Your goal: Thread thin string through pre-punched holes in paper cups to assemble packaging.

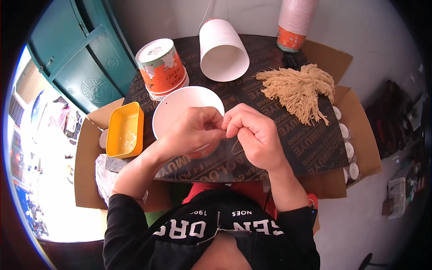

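Right in front of me, my left hand (192, 129) and my right hand (254, 134) meet with fingertips pinched together. A thin light cord (224, 122) runs between them, and a faint loop of it hangs below my right hand. Beneath my left hand a paper bucket (173, 105) stands tilted, its white inside facing up and a small dark hole near its rim; part of its orange outside shows under my wrist. To the right on the table lies a bundle of beige cords (299, 92). A yellow tray (125, 130) at the left holds small white bits.
Upside-down orange buckets (163, 69) are stacked at the far left of the dark table (288, 148). A stack of white buckets (223, 51) lies on its side; another stack (297, 24) stands far right. Cardboard boxes (362, 130) flank the table, the right one holding several white round pieces.
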`<state>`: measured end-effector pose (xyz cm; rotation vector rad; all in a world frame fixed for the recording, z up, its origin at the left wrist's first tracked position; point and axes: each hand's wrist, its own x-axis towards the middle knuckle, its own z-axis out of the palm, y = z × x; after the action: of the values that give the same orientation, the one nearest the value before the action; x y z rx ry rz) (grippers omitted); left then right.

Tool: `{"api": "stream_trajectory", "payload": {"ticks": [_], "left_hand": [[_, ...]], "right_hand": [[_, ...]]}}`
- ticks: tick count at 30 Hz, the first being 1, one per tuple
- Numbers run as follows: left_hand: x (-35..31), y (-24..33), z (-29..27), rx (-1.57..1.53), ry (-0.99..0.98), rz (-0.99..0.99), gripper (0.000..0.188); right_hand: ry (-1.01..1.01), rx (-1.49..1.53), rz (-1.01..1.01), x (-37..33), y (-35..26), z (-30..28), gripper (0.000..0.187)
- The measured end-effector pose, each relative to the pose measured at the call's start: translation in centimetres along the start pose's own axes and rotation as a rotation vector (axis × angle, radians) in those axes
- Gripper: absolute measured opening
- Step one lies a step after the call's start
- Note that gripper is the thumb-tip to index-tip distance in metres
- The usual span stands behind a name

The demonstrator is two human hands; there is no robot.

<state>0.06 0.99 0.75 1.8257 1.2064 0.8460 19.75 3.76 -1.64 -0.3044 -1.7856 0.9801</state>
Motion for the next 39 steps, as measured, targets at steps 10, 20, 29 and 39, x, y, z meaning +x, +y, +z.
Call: {"api": "stream_trajectory", "payload": {"ticks": [10, 20, 29, 39], "left_hand": [[0.0, -0.1, -0.8, -0.142, -0.070, -0.087, 0.007], [0.1, 0.2, -0.5, -0.183, -0.030, -0.116, 0.010], [0.1, -0.2, -0.8, -0.328, -0.064, -0.118, 0.009], [0.0, -1.3, -0.4, -0.025, 0.017, 0.011, 0.013]], "right_hand": [[0.052, -0.381, -0.063, -0.4, 0.2, -0.1, 0.022], [0.074, -0.418, -0.100, -0.9, 1.5, 0.8, 0.016], [0.137, -0.515, -0.238, -2.0, 1.2, 2.0, 0.018], [0.117, -0.401, -0.134, -1.5, 2.8, 1.0, 0.021]]}}
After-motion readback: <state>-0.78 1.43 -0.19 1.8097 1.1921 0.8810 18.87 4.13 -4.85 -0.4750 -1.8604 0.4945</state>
